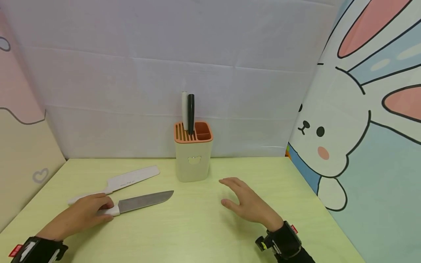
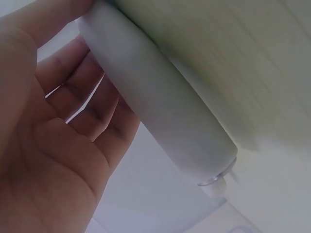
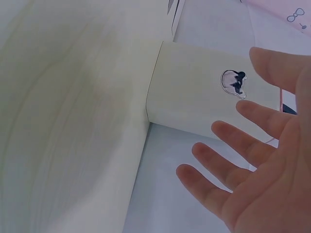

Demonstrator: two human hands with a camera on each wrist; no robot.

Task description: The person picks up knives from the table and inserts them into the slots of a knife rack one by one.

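My left hand (image 1: 83,212) grips the white handle of a kitchen knife (image 1: 146,202), which lies on the table with its blade pointing right. In the left wrist view, the thumb and fingers are at one end of the handle (image 2: 160,102). Behind this knife lies a white cleaver (image 1: 133,178), its handle partly covered by the left hand. To the right, my right hand (image 1: 245,202) hovers over the table with loosely spread fingers, holding nothing. A knife block (image 1: 194,160) with an orange slotted top stands at the back, with a white-handled and a black-handled piece in it.
The pale yellow-green table (image 1: 184,237) meets a white sheet (image 1: 131,80) behind the knife block. A panel with a cartoon rabbit (image 1: 329,146) borders the right side, and a pink and cream panel (image 1: 23,157) borders the left.
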